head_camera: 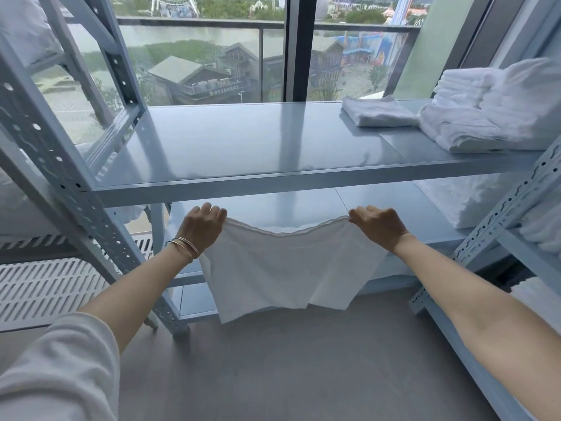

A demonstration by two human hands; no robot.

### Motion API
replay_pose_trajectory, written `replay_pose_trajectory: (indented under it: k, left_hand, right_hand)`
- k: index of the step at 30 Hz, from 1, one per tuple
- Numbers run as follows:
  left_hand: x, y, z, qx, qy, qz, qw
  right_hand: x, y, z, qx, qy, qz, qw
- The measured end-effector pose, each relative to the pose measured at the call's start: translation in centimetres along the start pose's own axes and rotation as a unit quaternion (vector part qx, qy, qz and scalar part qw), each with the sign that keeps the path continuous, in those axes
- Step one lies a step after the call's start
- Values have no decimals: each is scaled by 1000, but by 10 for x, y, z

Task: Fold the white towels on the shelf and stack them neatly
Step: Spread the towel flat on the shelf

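Observation:
A white towel (285, 268) hangs in the air in front of the pale blue metal shelf (243, 147), below its front edge. My left hand (202, 227) pinches the towel's top left corner and my right hand (378, 226) pinches its top right corner, so the top edge sags between them. One folded white towel (378, 112) lies flat at the back right of the shelf. Beside it, further right, sits a rumpled pile of white towels (491, 110).
A second metal rack (57, 153) stands at the left, and another rack upright (510, 208) at the right carries more white linen (473, 202) on lower levels. A large window (212, 56) is behind the shelf. Grey floor (288, 366) lies below.

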State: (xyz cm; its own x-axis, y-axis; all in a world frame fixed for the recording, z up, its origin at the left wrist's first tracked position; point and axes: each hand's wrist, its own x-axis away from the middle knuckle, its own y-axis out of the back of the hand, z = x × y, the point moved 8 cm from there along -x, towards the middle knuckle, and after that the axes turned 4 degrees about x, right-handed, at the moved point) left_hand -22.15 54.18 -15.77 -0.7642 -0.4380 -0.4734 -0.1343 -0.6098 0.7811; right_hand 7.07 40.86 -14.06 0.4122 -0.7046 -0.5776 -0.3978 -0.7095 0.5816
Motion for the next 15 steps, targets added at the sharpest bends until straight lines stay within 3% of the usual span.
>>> replay_pose_trajectory:
  k: [6,15]
  left_hand:
    - [2,-7,25,43,51,0,998]
    - [-33,10,65,-63,66,-73,993]
  right_hand:
    - [-17,-3,-5,-18,2,10,1000]
    - [-60,-21,-17,-2,15,-12,1000]
